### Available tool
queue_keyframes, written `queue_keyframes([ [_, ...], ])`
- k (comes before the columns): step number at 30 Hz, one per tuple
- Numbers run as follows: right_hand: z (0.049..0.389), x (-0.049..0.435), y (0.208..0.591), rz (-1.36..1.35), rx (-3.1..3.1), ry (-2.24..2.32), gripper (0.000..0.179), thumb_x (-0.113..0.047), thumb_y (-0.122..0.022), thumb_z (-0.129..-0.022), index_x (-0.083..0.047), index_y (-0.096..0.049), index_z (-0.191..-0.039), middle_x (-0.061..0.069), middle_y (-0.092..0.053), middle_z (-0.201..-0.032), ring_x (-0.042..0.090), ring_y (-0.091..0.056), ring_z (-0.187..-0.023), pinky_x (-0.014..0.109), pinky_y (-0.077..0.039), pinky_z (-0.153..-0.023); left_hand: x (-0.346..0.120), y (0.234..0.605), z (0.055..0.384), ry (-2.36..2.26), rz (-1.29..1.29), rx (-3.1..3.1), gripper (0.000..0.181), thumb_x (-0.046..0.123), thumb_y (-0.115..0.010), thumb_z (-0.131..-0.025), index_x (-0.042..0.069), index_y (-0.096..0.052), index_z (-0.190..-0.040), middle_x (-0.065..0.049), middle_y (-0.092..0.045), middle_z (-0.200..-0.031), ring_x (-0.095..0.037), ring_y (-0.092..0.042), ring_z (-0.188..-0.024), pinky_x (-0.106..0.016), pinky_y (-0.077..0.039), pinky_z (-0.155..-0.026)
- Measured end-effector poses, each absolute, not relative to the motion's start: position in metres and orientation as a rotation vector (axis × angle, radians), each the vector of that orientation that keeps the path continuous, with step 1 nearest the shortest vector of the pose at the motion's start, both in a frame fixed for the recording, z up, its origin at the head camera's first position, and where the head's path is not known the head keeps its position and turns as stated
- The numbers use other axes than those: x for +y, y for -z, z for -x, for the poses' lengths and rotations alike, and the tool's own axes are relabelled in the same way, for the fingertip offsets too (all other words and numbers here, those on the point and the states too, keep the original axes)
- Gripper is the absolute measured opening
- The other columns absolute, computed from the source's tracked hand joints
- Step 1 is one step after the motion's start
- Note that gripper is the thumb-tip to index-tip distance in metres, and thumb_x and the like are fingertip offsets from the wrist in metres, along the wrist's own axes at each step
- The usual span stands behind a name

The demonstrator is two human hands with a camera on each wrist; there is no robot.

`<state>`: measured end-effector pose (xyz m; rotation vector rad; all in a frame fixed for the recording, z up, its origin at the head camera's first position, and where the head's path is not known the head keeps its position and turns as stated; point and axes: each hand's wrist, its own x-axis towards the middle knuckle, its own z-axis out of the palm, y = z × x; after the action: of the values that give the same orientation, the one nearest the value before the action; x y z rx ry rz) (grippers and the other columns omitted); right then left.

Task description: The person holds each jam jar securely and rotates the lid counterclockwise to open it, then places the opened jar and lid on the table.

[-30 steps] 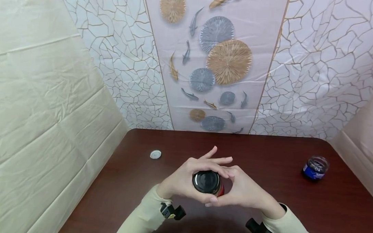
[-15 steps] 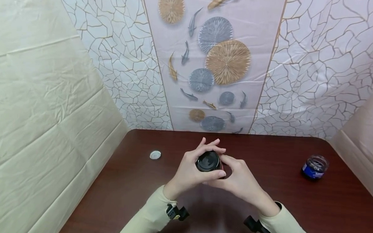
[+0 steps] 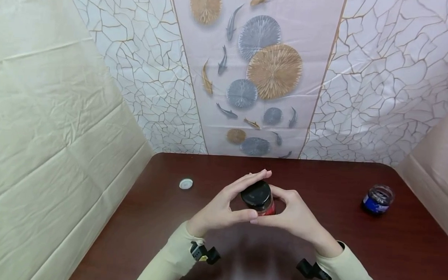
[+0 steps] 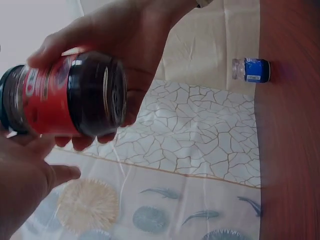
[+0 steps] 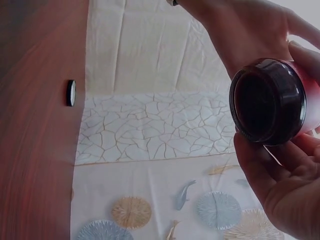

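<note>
So the red jar (image 4: 82, 95) is sitting right between both palms, up off the table (image 3: 116, 247). The right hand (image 3: 295, 216) is doing the real holding, fingers wrapping round the body. The left hand (image 3: 218, 212) is looking pretty loose: its fingers are lying fairly straight along the far side of the dark lid (image 3: 256, 192), not curling round it, and a gap is showing between lid and palm. Can't tell if that thumb is touching anything.

The part that's mattering imo: the long axis is running roughly upright with a tilt, lid end leaning toward the left palm, base pointing down. So the left hand is nearer the lid, and the right one is nearer the body.

As for writing, the red label (image 4: 52, 102) is carrying some white lettering, but it's blurring too much for me to read, so no brand, sorry. Well off to the right of the grip, a second jar (image 3: 377, 199) is wearing a blue label (image 4: 255, 70) with white bits, also unreadable. A loose pale cap (image 3: 186, 184) is lying beyond the left hand, off to its left.
</note>
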<state>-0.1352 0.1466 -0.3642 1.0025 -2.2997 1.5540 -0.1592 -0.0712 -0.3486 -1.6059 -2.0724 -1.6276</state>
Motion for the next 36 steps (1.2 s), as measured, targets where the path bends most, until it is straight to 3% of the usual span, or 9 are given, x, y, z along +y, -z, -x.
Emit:
queue_keyframes([
  [6,0.133,0.146,0.36,-1.047,-2.289,-1.606,0.055,-0.018,-0.091,-0.076,-0.019,-0.068,-0.126,-0.005,-0.074,-0.106,0.016,-0.07,-0.092,0.027,-0.054,-0.081,-0.083,0.345,0.158,1.618,1.669,-2.068,0.075,0.047,-0.059,-0.1,0.009,-0.032,-0.158,-0.003,-0.041,-0.158,-0.026,-0.036,-0.146,-0.049,-0.019,-0.122],
  [18,0.132,0.15,0.359,-1.022,-2.286,-1.699,0.054,-0.014,-0.089,-0.077,-0.018,-0.067,-0.127,-0.002,-0.075,-0.102,0.019,-0.071,-0.091,0.03,-0.055,-0.083,-0.091,0.341,0.156,1.634,1.677,-2.046,0.073,0.049,-0.056,-0.101,0.005,-0.036,-0.156,-0.009,-0.04,-0.158,-0.028,-0.035,-0.147,-0.05,-0.021,-0.122],
  [27,0.132,0.152,0.357,-1.027,-2.3,-1.69,0.057,-0.014,-0.088,-0.078,-0.019,-0.066,-0.13,-0.002,-0.075,-0.106,0.019,-0.071,-0.095,0.029,-0.054,-0.087,-0.095,0.341,0.157,1.598,1.633,-2.033,0.064,0.041,-0.057,-0.103,0.003,-0.043,-0.152,-0.01,-0.045,-0.155,-0.028,-0.039,-0.145,-0.052,-0.02,-0.121],
  [31,0.131,0.153,0.358,-1.049,-2.297,-1.705,0.056,-0.014,-0.088,-0.079,-0.018,-0.066,-0.13,-0.002,-0.075,-0.105,0.02,-0.071,-0.095,0.029,-0.054,-0.087,-0.097,0.343,0.157,1.595,1.604,-2.033,0.053,0.021,-0.064,-0.101,0.002,-0.048,-0.148,-0.01,-0.05,-0.151,-0.028,-0.042,-0.142,-0.051,-0.021,-0.121],
  [36,0.131,0.153,0.36,-1.045,-2.299,-1.687,0.055,-0.015,-0.088,-0.079,-0.019,-0.067,-0.129,-0.002,-0.075,-0.106,0.019,-0.07,-0.095,0.029,-0.054,-0.087,-0.098,0.344,0.157,1.618,1.571,-2.0,0.056,-0.015,-0.066,-0.088,-0.005,-0.053,-0.142,-0.017,-0.053,-0.146,-0.03,-0.047,-0.139,-0.05,-0.022,-0.121],
])
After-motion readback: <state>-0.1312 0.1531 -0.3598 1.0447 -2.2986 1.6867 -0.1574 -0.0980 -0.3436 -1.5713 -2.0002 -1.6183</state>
